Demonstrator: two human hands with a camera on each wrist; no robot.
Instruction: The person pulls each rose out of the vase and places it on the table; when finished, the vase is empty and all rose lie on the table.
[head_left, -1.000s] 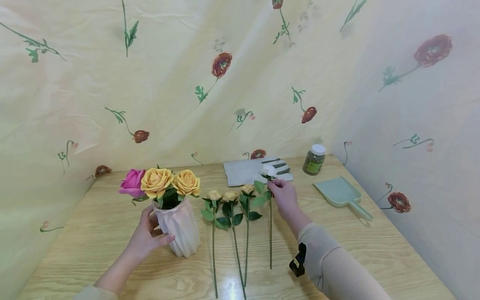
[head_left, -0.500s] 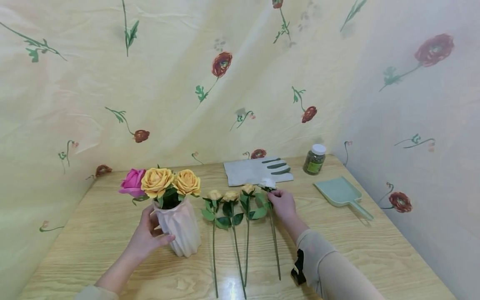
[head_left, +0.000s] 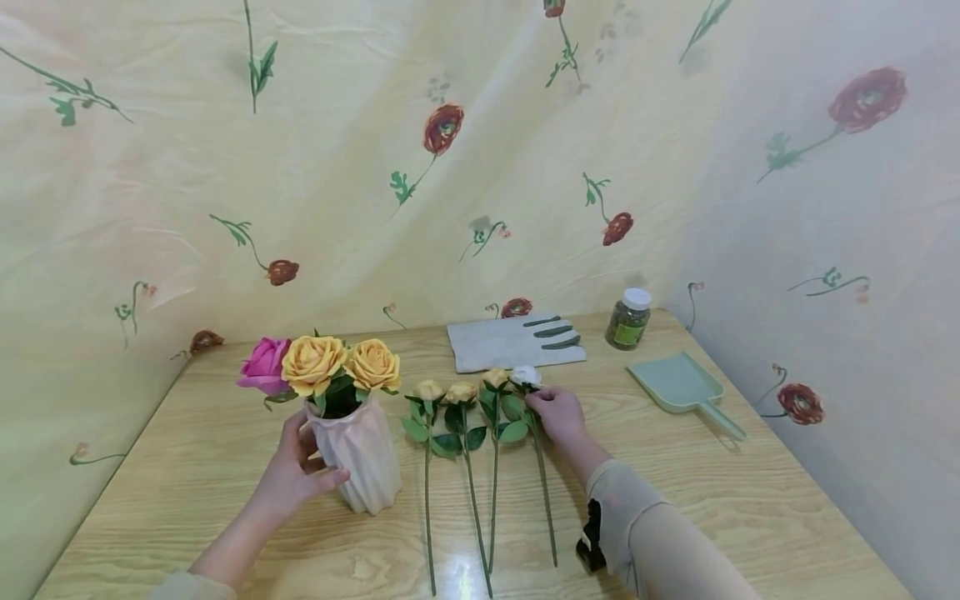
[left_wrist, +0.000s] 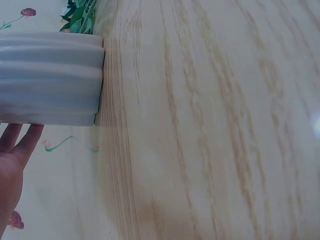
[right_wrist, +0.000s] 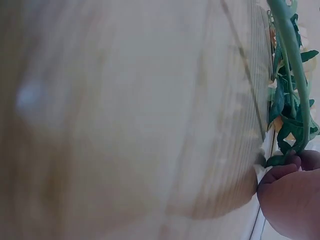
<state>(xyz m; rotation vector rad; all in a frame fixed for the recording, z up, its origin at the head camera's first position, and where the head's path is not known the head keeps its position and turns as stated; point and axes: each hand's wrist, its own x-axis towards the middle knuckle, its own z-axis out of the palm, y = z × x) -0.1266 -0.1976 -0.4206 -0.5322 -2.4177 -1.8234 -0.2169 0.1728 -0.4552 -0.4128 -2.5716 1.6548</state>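
Note:
My left hand (head_left: 291, 477) holds a white fluted vase (head_left: 362, 462) by its left side, thumb in front and fingers behind. One pink rose (head_left: 265, 366) and two yellow roses (head_left: 313, 365) stand in it. In the left wrist view, fingertips (left_wrist: 31, 140) touch the vase wall. My right hand (head_left: 562, 418) pinches a white rose (head_left: 527, 375) by the stem, just under its bloom. That green stem (right_wrist: 295, 55) crosses the upper right of the right wrist view. To its left lie three pale yellow roses (head_left: 461, 392), stems pointing toward me.
Behind the roses, a grey-white glove (head_left: 491, 343) with dark finger stripes lies flat. A lidded jar (head_left: 628, 323) stands at the back right. Nearer is a pale green dustpan (head_left: 678, 383), its handle toward the table's right edge. Flower-print cloth (head_left: 337, 167) hangs behind the wooden table (head_left: 187, 442).
My right hand has lowered the white rose and shifted it left, beside the pale yellow ones; its stem end swung right. The left hand and vase have stayed in place.

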